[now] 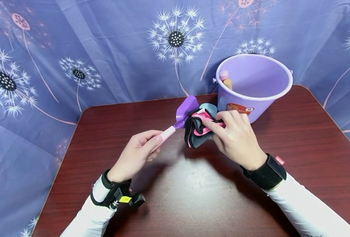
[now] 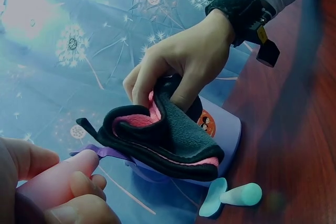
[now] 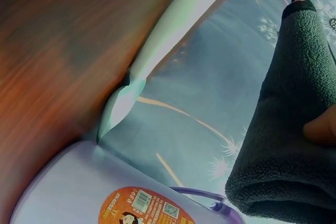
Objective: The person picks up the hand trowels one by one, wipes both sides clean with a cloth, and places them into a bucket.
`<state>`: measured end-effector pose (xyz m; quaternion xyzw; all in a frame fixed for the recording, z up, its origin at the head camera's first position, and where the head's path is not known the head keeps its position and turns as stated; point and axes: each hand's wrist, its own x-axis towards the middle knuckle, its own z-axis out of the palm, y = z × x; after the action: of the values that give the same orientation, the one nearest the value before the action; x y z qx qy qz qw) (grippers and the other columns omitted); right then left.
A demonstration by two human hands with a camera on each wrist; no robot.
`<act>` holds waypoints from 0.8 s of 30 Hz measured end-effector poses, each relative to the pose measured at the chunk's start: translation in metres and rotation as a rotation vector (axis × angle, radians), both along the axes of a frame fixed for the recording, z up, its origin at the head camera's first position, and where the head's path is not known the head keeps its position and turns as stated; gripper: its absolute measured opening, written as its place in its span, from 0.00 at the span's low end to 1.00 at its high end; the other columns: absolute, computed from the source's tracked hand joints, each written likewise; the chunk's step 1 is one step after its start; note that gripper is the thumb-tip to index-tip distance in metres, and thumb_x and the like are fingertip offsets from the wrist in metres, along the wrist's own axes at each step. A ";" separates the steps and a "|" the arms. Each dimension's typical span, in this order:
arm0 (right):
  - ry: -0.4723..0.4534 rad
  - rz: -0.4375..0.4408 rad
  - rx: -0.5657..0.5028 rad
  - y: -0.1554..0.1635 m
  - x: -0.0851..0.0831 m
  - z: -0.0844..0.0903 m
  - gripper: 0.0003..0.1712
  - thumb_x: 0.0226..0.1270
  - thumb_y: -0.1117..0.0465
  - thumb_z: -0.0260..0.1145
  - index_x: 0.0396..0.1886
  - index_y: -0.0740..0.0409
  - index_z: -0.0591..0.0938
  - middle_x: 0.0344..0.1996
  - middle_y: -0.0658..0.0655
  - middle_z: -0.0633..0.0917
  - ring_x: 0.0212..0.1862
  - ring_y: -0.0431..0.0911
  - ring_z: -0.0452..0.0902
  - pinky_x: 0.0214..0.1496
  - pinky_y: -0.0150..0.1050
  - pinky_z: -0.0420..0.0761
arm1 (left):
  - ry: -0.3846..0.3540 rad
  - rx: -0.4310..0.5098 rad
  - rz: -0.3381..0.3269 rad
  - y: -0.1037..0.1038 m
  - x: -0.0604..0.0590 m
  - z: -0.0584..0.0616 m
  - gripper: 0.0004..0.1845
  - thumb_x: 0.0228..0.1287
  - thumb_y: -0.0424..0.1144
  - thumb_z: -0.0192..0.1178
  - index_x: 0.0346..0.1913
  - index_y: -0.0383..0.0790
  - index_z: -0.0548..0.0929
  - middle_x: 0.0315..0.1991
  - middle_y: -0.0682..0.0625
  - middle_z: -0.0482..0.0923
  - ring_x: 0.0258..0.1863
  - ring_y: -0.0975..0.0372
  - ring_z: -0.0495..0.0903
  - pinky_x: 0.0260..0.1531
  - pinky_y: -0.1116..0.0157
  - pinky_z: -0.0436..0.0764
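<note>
My left hand (image 1: 136, 153) grips the pink handle of a toy shovel whose purple blade (image 1: 185, 112) points up and away. The fingers of my right hand (image 1: 237, 140) pinch a folded cloth (image 1: 198, 141), pink on one side and grey on the other, with black edging. In the head view the cloth is close beside the purple blade; whether they touch I cannot tell. Behind it, a teal shovel (image 1: 210, 108) is partly covered. The right wrist view gives that shovel's pale handle (image 3: 173, 30), near the bucket, and the grey face of the cloth (image 3: 294, 108).
A purple bucket (image 1: 261, 113) with an orange label stands at the back right of the dark red wooden table (image 1: 110, 128). Inside it, a pink handle end (image 1: 223, 75) and a yellow one (image 1: 228, 83) lean on the left wall. A blue dandelion-patterned curtain (image 1: 118, 49) hangs behind.
</note>
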<state>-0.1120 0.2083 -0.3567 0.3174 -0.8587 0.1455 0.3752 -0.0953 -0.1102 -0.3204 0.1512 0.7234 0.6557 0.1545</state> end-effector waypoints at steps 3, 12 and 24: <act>-0.005 -0.019 0.007 0.001 0.000 0.000 0.24 0.71 0.62 0.56 0.63 0.50 0.86 0.44 0.66 0.79 0.42 0.65 0.71 0.37 0.60 0.66 | 0.001 -0.003 -0.005 0.000 0.000 0.001 0.12 0.83 0.36 0.55 0.56 0.31 0.83 0.25 0.45 0.69 0.17 0.64 0.61 0.19 0.69 0.60; -0.014 -0.064 -0.008 0.005 -0.003 -0.001 0.25 0.67 0.63 0.60 0.63 0.52 0.85 0.44 0.67 0.79 0.42 0.67 0.71 0.36 0.60 0.65 | 0.023 -0.045 -0.010 -0.004 0.001 0.006 0.12 0.83 0.37 0.55 0.54 0.33 0.84 0.25 0.46 0.69 0.18 0.63 0.62 0.20 0.69 0.61; -0.075 -0.107 -0.047 0.008 -0.004 0.001 0.23 0.66 0.63 0.61 0.59 0.53 0.87 0.42 0.64 0.78 0.42 0.65 0.71 0.39 0.62 0.67 | 0.135 -0.198 0.057 -0.012 -0.005 0.026 0.10 0.82 0.39 0.58 0.52 0.38 0.86 0.27 0.42 0.72 0.20 0.60 0.67 0.20 0.67 0.66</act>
<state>-0.1161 0.2168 -0.3556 0.2566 -0.8842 0.1573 0.3572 -0.1001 -0.1218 -0.2944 0.1586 0.7975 0.5733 0.1010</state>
